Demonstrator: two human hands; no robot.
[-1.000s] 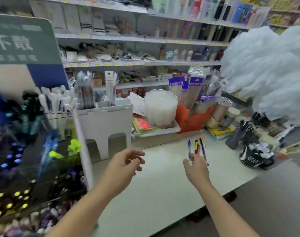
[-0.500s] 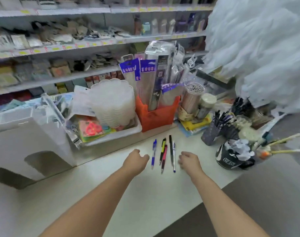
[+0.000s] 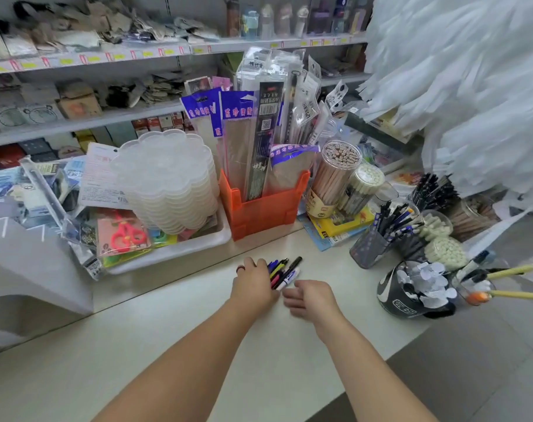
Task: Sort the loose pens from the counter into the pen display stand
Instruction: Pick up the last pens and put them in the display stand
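A white display stand [image 3: 37, 269] is seen at the far left of the pale counter [image 3: 174, 336]. At mid-counter, the bunched loose pens [image 3: 285, 271] are covered and gathered by the left hand [image 3: 253, 286], fingers curled over them. Just beside it, the right hand [image 3: 312, 298] is held loosely curled, nothing gripped.

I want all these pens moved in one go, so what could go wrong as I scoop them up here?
The left hand covers only the near ends of the pens; the far tips fan out, so one may slip free. The right hand sits beside them, not gripping. A loose pen could roll toward the mesh pen cup.
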